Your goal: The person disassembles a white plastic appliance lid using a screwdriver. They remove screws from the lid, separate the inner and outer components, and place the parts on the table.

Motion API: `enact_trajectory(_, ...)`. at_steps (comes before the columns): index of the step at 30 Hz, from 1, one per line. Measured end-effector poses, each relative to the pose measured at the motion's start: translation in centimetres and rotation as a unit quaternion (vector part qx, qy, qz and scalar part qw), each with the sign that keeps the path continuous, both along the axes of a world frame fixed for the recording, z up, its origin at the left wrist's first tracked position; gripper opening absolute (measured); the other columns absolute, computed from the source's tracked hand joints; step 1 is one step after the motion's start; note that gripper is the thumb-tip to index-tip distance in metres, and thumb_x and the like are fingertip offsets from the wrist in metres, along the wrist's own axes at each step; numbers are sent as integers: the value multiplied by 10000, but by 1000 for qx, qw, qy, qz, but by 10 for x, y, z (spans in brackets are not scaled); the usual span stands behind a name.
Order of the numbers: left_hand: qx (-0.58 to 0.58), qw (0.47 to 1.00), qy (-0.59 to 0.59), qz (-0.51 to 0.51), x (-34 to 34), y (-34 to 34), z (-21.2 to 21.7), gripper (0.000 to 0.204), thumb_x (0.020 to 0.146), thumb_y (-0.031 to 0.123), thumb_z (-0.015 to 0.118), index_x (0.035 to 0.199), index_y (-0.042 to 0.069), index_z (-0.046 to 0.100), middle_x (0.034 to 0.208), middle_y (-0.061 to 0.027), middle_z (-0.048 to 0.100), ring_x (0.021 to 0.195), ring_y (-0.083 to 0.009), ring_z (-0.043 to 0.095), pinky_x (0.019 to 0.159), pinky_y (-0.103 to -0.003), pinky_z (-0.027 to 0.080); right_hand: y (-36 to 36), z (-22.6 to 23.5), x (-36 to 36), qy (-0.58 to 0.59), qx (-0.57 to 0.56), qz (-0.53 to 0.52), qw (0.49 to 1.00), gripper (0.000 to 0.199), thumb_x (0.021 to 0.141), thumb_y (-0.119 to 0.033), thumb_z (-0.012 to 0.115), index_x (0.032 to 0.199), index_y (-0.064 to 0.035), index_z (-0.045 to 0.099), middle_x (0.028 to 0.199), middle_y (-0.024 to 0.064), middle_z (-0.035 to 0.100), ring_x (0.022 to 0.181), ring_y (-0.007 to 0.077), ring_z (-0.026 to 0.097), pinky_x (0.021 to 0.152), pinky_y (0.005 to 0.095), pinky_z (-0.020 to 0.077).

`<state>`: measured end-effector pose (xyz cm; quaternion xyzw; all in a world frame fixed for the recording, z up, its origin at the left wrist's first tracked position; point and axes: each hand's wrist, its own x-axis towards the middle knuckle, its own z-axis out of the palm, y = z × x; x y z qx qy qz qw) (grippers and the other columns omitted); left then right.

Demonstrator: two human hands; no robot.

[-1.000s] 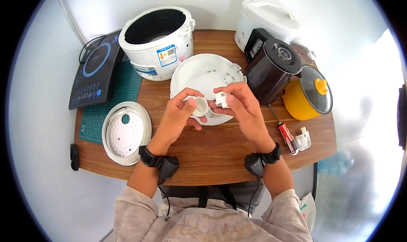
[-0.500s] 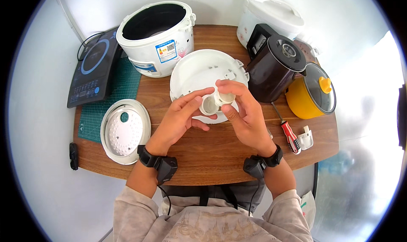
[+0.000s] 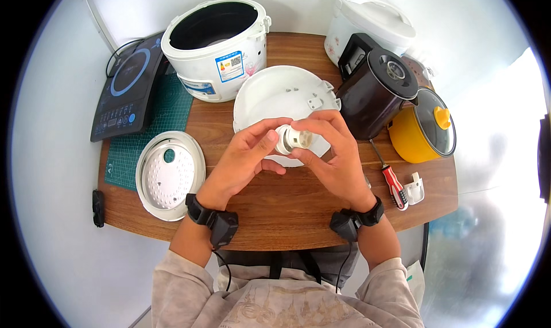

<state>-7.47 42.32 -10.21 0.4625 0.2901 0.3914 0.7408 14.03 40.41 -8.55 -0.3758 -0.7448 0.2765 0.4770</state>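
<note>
Over the white round lid shell (image 3: pixel 258 89), my hands hold two small white plastic cup-shaped parts that look like a rice cooker's steam valve. My left hand (image 3: pixel 241 158) pinches the left valve piece (image 3: pixel 281 141) between thumb and fingers. My right hand (image 3: pixel 333 155) grips the right valve piece (image 3: pixel 302 139), whose hollow end faces right. The pieces sit end to end, touching; whether they are locked together I cannot tell. Several small bits and a small white bracket (image 3: pixel 315 103) lie inside the shell.
A rice cooker body (image 3: pixel 201 69) stands behind, left of a dark kettle (image 3: pixel 373 98), a closed rice cooker (image 3: pixel 373 23) and a yellow pot (image 3: pixel 410 135). An induction cooker (image 3: pixel 123 92), green mat (image 3: pixel 178 101) and perforated inner lid (image 3: pixel 166 178) lie left; a screwdriver (image 3: pixel 394 184) and white clip (image 3: pixel 415 189) right.
The two valve pieces, side by side with openings showing before, are now brought end to end. My right hand has turned its piece so the hollow faces right.
</note>
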Motion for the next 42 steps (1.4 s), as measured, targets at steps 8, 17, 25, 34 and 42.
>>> enact_trajectory(8, 25, 1000, 2, 12, 6, 14, -1, 498, 1064, 390, 579, 1434, 57, 555, 1263, -89, 652, 1049, -169, 686, 781, -282, 601, 15, 1, 3, 11, 25, -26, 999, 428, 783, -11, 783, 1194, -93, 699, 1105, 102, 669, 985, 263, 682, 856, 349, 547)
enact_trajectory(17, 24, 1000, -5, 9, 7, 23, -9, 515, 1059, 430, 571, 1418, 62, 562, 1214, -79, 676, 1018, -177, 689, 761, -276, 584, 19, -10, 8, -1, 48, -39, 998, 428, 772, 11, 768, 1177, -110, 698, 1118, 87, 665, 887, 236, 674, 772, 328, 561)
enact_trajectory(25, 1, 1000, -8, -5, 9, 17, -37, 569, 1046, 520, 540, 1376, 58, 584, 1146, -79, 687, 940, -161, 696, 706, -268, 596, 14, -33, 8, -14, 66, 3, 998, 390, 788, 73, 722, 1139, -99, 715, 1157, 79, 664, 906, 225, 683, 754, 311, 578)
enact_trajectory(34, -16, 999, -27, -16, 13, 8, -37, 539, 1064, 520, 505, 1368, 76, 525, 1086, -87, 687, 852, -148, 706, 658, -269, 609, 2, -30, 10, 84, -99, 31, 991, 378, 823, 56, 745, 1185, -45, 697, 1167, 97, 668, 953, 164, 709, 825, 291, 611)
enact_trajectory(42, 9, 999, 42, 7, 13, 5, -32, 544, 1043, 468, 579, 1386, 49, 519, 1046, -106, 692, 839, -155, 712, 644, -273, 607, 8, -36, 9, 147, -121, 32, 981, 380, 834, 80, 714, 1201, -13, 677, 1175, 98, 651, 1006, 157, 690, 835, 292, 617)
